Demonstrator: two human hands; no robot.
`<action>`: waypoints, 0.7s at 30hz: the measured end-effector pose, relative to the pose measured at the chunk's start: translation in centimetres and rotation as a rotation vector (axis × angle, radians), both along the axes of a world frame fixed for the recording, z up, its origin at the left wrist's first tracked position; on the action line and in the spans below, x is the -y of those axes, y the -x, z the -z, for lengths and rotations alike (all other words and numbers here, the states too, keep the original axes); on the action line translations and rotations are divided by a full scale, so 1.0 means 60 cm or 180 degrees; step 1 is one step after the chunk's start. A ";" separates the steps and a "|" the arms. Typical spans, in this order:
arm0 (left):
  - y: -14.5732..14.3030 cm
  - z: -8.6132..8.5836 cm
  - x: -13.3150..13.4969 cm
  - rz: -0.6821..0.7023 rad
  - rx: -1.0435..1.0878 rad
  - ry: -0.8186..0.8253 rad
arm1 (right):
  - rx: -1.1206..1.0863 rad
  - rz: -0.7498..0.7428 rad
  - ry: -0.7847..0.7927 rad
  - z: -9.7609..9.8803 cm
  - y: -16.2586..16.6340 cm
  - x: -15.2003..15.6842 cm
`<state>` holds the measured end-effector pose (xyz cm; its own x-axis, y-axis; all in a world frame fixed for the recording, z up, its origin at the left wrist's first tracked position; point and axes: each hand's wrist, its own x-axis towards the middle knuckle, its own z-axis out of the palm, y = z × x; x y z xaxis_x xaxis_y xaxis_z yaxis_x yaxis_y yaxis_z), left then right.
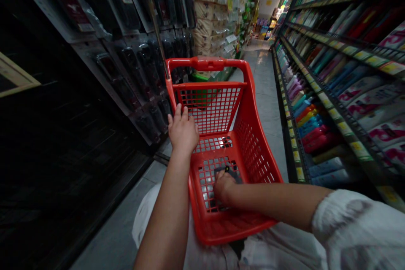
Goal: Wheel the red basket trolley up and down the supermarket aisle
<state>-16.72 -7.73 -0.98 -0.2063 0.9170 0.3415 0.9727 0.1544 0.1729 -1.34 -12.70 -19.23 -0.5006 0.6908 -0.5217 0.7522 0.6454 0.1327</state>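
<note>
A red plastic shopping cart [265, 143] stands in front of me, its handle on the far side. My left hand [183, 133] lies on the cart's left rim, fingers stretched out and slightly spread. Down inside the basket, my right hand [224, 186] is closed on a dark grey, soft-looking item [234, 174] near the gridded floor. A small black and yellow bit shows beside the fingers. The item's kind is unclear, since the hand covers part of it.
Packaged dark goods [136, 65] hang on the left, with stacked tissue-like packs [207, 12] beyond. Shelves of bottles and packs [344, 93] line the right side. A grey tiled aisle [264, 76] runs ahead between them. A dark cabinet-like surface [63, 156] stands at near left.
</note>
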 end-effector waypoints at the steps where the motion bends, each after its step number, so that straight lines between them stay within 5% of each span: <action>1: 0.000 0.000 0.000 0.0005 0.0005 -0.0003 | -0.0213 -0.0174 -0.0087 0.010 -0.002 0.016; 4: -0.001 -0.001 0.002 0.0021 -0.0029 -0.0006 | -0.0461 -0.0406 -0.0265 0.021 -0.010 0.010; 7: -0.001 -0.002 0.001 0.0022 -0.0037 -0.0012 | -0.0540 -0.0409 -0.0375 0.004 -0.020 -0.063; 12: 0.001 -0.004 -0.001 -0.0024 0.0024 0.0015 | -0.0320 0.0550 -0.0629 -0.027 -0.035 -0.157; 17: 0.000 -0.004 0.001 -0.0060 0.0019 -0.0007 | 0.0051 0.0909 -0.0542 -0.018 -0.024 -0.138; 21: 0.000 -0.004 0.001 -0.0045 -0.0026 -0.0006 | 0.0034 0.0543 -0.0031 -0.009 -0.021 -0.129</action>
<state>-16.71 -7.80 -0.77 -0.2163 0.9133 0.3451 0.9719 0.1678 0.1652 -0.09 -4.96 -18.68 -0.3701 0.7702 -0.5194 0.8492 0.5072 0.1470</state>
